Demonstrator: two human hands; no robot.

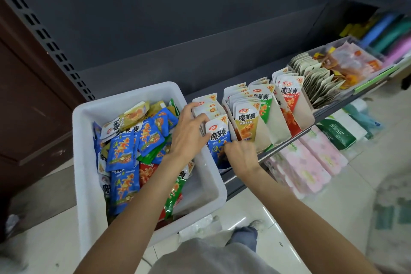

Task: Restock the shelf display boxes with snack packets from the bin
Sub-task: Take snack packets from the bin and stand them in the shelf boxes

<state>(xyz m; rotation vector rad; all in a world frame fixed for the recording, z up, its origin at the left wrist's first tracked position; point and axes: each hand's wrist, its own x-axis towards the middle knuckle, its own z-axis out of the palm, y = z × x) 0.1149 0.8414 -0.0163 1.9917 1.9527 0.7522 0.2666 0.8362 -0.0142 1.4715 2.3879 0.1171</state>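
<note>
A white plastic bin (89,122) sits at the left end of the dark shelf (240,182), overhanging its front edge, heaped with snack packets (124,151) in blue, yellow, green and red wrappers. Just to the right of the bin a row of white display boxes runs along the shelf toward its right end. The nearest one, the blue-packet box (222,163), stands touching the bin's right wall and holds upright blue packets; the front blue packet (219,138) faces the camera. The left hand (189,133) reaches across the bin's right rim, its fingers spread and laid against the tops and left side of the packets in this box, the grip loose and flat, not curled round any one packet. The right hand (241,155) is at the lower right of the front blue packet with its fingers bent in against it; whether it pinches the packet or only presses it cannot be told. Next along stand the yellow-packet box (262,138), the green-packet box (281,127) and the red-packet box (304,113), each filled with upright packets. Beyond them, near the shelf's right end, is a clear tray (333,43) of pale and orange pouches. Under the shelf lie pink tissue packs (311,162) on the tiled floor (333,202).
</note>
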